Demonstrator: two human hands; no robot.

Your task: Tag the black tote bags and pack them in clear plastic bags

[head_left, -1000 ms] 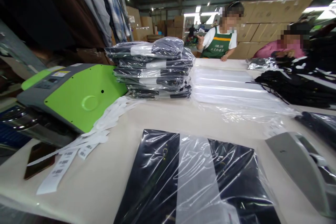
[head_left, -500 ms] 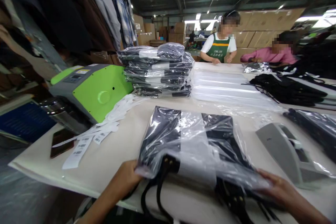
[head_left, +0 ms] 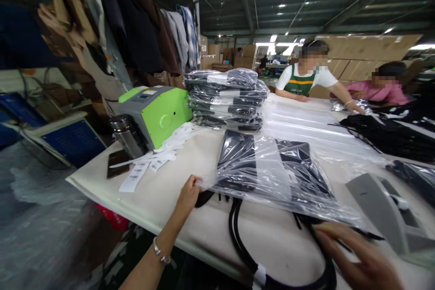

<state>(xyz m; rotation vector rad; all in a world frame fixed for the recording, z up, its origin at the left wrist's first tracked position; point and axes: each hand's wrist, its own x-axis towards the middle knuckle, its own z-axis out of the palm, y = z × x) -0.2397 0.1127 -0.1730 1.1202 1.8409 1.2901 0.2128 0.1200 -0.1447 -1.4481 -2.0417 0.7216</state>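
Observation:
A clear plastic bag [head_left: 272,195] lies flat on the table around a folded dark bag [head_left: 238,158] with a white paper band [head_left: 270,163] across its middle. Long black handles [head_left: 235,226] stick out of the open near end and loop toward me, tied with a small white wrap [head_left: 260,274]. My left hand [head_left: 188,195] pinches the plastic bag's near left corner. Close to the near right corner, my right hand [head_left: 356,249] has its fingers stretched out over the black handle; whether it touches the handle I cannot tell.
A stack of packed bags [head_left: 226,99] stands at the back, beside a green-grey machine [head_left: 166,115] and a steel flask [head_left: 127,133]. Paper labels [head_left: 136,176] and a phone [head_left: 117,163] lie left. A grey dispenser [head_left: 377,208] stands right. Two people work across the table.
The plastic has come down over the dark bag's near edge, leaving the handles outside. My right hand has released the plastic and moved to the handle. The co-worker in green reaches right.

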